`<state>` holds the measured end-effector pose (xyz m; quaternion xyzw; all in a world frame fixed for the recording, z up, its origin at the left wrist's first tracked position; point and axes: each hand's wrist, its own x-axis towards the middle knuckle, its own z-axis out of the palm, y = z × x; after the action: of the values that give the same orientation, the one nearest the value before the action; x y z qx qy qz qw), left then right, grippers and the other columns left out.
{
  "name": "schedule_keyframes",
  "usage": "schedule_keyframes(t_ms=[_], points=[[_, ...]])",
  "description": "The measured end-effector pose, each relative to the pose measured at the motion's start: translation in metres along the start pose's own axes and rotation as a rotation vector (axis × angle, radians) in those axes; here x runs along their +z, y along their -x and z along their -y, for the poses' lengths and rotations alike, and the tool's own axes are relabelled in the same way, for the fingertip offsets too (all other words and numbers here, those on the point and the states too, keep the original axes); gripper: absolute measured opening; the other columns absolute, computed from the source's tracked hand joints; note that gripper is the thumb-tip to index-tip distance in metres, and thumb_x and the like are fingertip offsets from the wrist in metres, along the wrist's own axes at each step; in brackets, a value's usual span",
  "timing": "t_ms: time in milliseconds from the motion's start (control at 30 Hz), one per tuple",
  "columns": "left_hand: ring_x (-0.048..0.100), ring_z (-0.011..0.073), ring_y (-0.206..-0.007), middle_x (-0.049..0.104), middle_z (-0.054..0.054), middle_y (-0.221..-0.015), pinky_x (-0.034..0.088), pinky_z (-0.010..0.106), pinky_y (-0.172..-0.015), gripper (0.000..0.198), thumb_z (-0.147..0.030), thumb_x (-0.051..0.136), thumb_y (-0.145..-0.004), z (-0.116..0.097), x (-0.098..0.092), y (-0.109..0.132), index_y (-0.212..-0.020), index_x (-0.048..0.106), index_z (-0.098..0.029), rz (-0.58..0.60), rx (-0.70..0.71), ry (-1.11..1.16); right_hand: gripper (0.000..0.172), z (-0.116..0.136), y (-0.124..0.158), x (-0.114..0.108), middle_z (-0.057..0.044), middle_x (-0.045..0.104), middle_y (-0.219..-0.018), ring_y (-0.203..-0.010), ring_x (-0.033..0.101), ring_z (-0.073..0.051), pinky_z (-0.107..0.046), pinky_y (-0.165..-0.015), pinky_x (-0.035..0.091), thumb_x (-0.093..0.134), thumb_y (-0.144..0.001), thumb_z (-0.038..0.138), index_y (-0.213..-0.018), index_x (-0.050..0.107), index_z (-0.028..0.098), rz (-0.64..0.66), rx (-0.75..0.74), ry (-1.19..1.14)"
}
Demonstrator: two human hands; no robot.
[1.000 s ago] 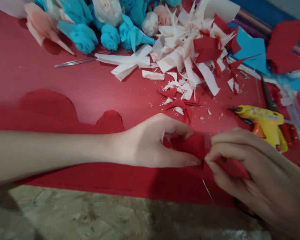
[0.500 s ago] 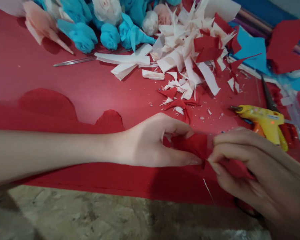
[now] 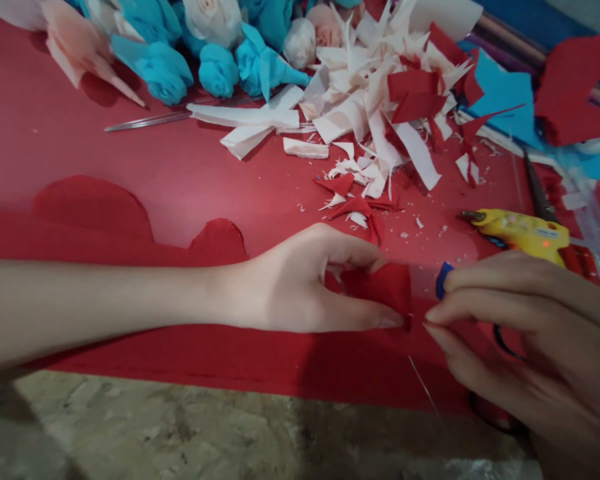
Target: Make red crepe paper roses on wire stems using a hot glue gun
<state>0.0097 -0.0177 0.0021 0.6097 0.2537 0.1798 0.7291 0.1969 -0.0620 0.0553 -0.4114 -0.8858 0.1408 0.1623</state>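
Pinching red paper [image 3: 383, 287], left hand [image 3: 307, 287] half curled, right hand [image 3: 545, 327] just beside, nearly closed, its grip unclear.

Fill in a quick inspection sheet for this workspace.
Surface: red tabletop, with red paper sheet across its near side.
Job's things: red paper piece, curved.
Clutter: white and red paper scraps; blue, white and peach paper roses.
Hands: left hand grips the red paper piece; right hand is apart from it, its grip unclear.
Cables: no power cable identifiable; thin pale strand at the near edge.
Surroundings: yellow glue gun beyond the right hand, small orange light showing.
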Motion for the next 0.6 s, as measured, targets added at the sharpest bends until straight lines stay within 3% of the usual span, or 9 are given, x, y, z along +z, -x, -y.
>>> schedule_keyframes(t_ms=[367, 600], points=[[0.059, 0.0133, -0.068, 0.062, 0.004, -0.073, 0.045, 0.022, -0.059, 0.011, -0.018, 0.059, -0.075, 0.0005, -0.0001, -0.0012, -0.076, 0.059, -0.007, -0.004, 0.030, -0.082, 0.010, -0.0032, 0.0011, 0.0044, -0.001, 0.050, -0.084, -0.075, 0.049, -0.009, -0.021, -0.070, 0.043, 0.042, -0.084, 0.010, -0.086, 0.049, 0.017, 0.085, -0.019, 0.054], [0.059, 0.0133, -0.068, 0.063, 0.004, -0.073, 0.045, 0.022, -0.059, 0.012, -0.020, 0.058, -0.076, -0.0005, -0.0009, -0.0004, -0.077, 0.060, -0.008, 0.026, 0.027, -0.122, 0.009, -0.0005, 0.0020, 0.0054, -0.001, 0.050, -0.084, -0.078, 0.049, -0.010, -0.022, -0.073, 0.042, 0.045, -0.082, 0.007, -0.085, 0.049, 0.015, 0.090, -0.048, 0.106]])
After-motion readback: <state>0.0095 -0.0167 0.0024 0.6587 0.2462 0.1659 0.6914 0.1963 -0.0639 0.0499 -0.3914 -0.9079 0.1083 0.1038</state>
